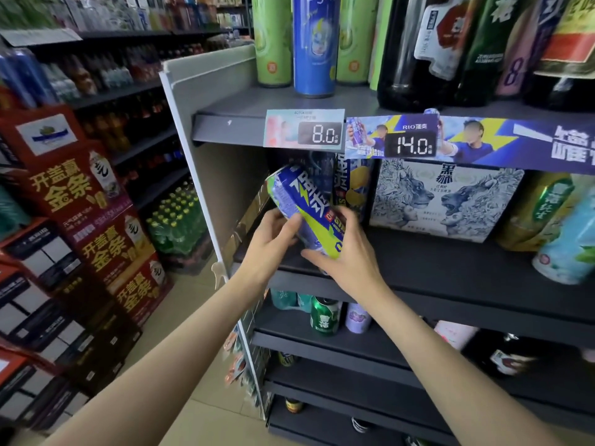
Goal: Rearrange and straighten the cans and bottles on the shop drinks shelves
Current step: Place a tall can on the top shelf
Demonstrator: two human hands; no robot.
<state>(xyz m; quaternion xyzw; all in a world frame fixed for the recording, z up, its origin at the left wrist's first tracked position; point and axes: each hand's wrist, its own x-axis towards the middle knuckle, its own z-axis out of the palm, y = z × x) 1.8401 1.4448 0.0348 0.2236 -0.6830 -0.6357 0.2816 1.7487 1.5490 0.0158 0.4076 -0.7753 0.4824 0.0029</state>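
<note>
A tall blue and lime can point(302, 204) leans to the left over the front left of the dark middle shelf point(450, 268). My left hand point(273, 243) grips its lower left side. My right hand point(347, 252) wraps round its bottom end from the right. Behind it another blue and yellow can point(351, 185) stands upright. To the right stands a white box with lion drawings point(447, 201), then green and pale cans point(560, 230) at the far right.
The top shelf carries green and blue tall cans point(315, 43) and dark bottles point(415, 49), with price tags 8.0 and 14.0 on its edge. Lower shelves hold small cans point(325, 317). A white side panel point(206, 201) bounds the unit; red cartons point(87, 214) are stacked on the left.
</note>
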